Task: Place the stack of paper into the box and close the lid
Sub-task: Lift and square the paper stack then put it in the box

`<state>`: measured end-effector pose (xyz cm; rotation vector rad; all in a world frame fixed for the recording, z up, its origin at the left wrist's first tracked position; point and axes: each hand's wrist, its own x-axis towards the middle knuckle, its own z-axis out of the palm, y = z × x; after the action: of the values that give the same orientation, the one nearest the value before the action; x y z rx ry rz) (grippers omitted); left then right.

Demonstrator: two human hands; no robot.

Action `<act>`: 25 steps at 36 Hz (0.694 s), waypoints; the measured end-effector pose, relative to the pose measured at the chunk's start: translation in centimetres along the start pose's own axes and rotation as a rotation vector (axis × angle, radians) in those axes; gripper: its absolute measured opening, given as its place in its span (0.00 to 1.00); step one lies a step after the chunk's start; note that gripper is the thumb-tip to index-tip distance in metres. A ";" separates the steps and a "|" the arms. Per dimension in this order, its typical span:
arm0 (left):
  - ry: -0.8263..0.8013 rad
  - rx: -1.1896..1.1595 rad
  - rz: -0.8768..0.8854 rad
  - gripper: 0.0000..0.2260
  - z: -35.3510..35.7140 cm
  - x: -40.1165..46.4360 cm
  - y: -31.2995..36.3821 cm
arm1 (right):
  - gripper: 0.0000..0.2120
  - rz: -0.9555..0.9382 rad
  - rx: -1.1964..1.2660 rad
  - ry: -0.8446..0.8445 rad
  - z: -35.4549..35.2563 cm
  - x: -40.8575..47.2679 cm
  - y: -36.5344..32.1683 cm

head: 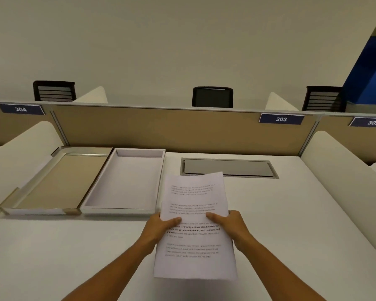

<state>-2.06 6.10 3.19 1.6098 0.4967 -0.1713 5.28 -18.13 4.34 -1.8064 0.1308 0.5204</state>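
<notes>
Hands both grip our white printed stack of paper (pixel 195 227), left hand (pixel 161 224) and right hand (pixel 232 224) pinching its sides above the white table (pixel 63 246), right of the open white cardboard box (pixel 126 181).

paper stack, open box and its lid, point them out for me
paper stack (pixel 193 198), head view, upper part of the top sheet
open box (pixel 126 181), head view, bare white floor inside
lid (pixel 59 181), head view, tan inner face, left of the box

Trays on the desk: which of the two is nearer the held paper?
The white-lined tray, right of the pair, its right wall beside the paper stack. The tan-lined tray lies farther left, on its other side.
</notes>
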 end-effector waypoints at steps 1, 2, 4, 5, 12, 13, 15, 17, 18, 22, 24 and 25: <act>0.000 0.010 -0.016 0.17 -0.7 0.2 0.2 | 0.19 0.022 0.020 -0.002 0.7 0.3 -0.2; 0.000 0.020 -0.031 0.16 -1.4 0.4 0.5 | 0.19 0.037 0.034 -0.002 1.4 0.6 -0.5; 0.008 0.033 -0.059 0.16 -3.1 0.9 1.2 | 0.20 0.057 0.051 -0.004 2.9 1.3 -1.3; 0.014 0.036 -0.069 0.16 -4.0 1.2 1.6 | 0.19 0.064 0.055 -0.007 3.7 1.7 -1.9; 0.083 0.042 -0.089 0.16 -10.3 3.9 4.9 | 0.14 0.050 0.037 -0.049 9.1 5.5 -7.2; 0.084 0.046 -0.092 0.16 -11.2 4.6 5.2 | 0.13 0.042 0.035 -0.055 9.9 6.0 -7.8; 0.093 0.067 -0.093 0.14 -12.9 5.9 5.8 | 0.13 0.033 0.034 -0.060 11.5 7.3 -9.1; 0.115 0.107 -0.089 0.12 -14.6 7.2 6.4 | 0.13 0.030 0.041 -0.065 13.1 8.6 -10.2; 0.126 0.117 -0.088 0.11 -15.3 7.8 6.7 | 0.14 0.032 0.046 -0.070 13.9 9.2 -10.8; 0.171 0.123 -0.098 0.11 -18.4 10.4 7.8 | 0.16 0.065 0.077 -0.089 16.9 12.1 -12.9; 0.187 0.126 -0.107 0.13 -19.9 11.9 8.2 | 0.17 0.095 0.064 -0.107 18.4 13.5 -13.8; 0.189 0.127 -0.112 0.14 -20.6 12.7 8.3 | 0.17 0.111 0.061 -0.116 19.0 14.2 -14.2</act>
<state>8.93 28.74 7.95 1.7323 0.7347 -0.1374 17.59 6.46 7.13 -1.7122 0.1667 0.6916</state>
